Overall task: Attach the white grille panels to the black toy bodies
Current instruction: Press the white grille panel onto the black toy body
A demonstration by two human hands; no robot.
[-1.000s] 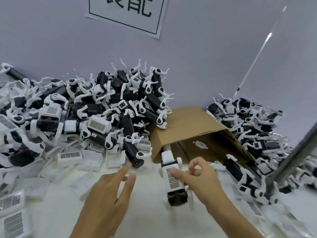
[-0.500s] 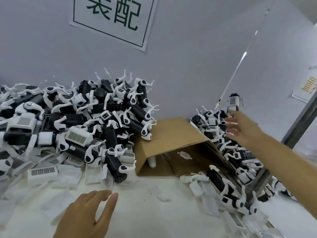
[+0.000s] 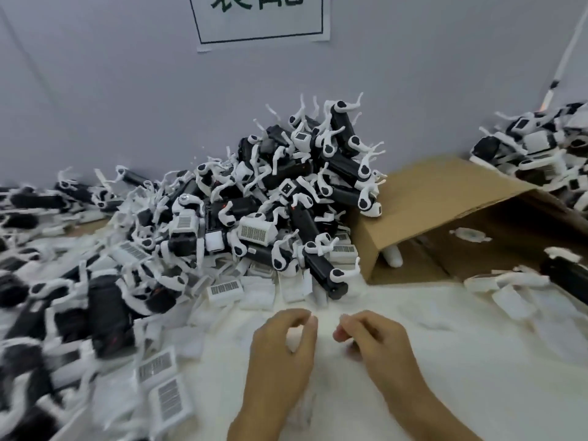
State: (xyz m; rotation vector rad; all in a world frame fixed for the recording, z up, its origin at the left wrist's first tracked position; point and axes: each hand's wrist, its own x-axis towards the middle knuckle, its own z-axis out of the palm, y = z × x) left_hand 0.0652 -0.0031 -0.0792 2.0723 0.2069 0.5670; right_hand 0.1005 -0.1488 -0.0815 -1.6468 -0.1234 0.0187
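So both hands are hovering low over the white bench [image 3: 461, 361] right in front of the person, and as far as I can tell neither one has anything in it. The left hand [image 3: 283, 342] has its fingers loosely curled with the thumb arched round toward them, like a relaxed C with nothing inside. The right hand [image 3: 372, 332] is about the same, fingers bent loosely, fingertips near the left ones but not touching. Looks to me like the in-between beat where you go for the next pair of parts.

The layout makes sense for that. The big heap of black toy bodies [image 3: 286, 192] with white legs sticking out everywhere is stacked against the wall straight ahead, so a body is one reach away. The white grille panels [image 3: 224, 291] are scattered flat along the front foot of the heap and down the left side, a couple more [image 3: 170, 401] lying near the left wrist. So panels are nearest the left hand, handy for grabbing one while the right goes for a body.

There's a cardboard box [image 3: 439, 202] tipped on its side to the right of the heap, opening facing the person, a few white bits inside. A second pile [image 3: 537, 148] sits behind it at far right; I'm guessing that's the finished stuff, can't be sure. The left edge is too blurry to sort out.
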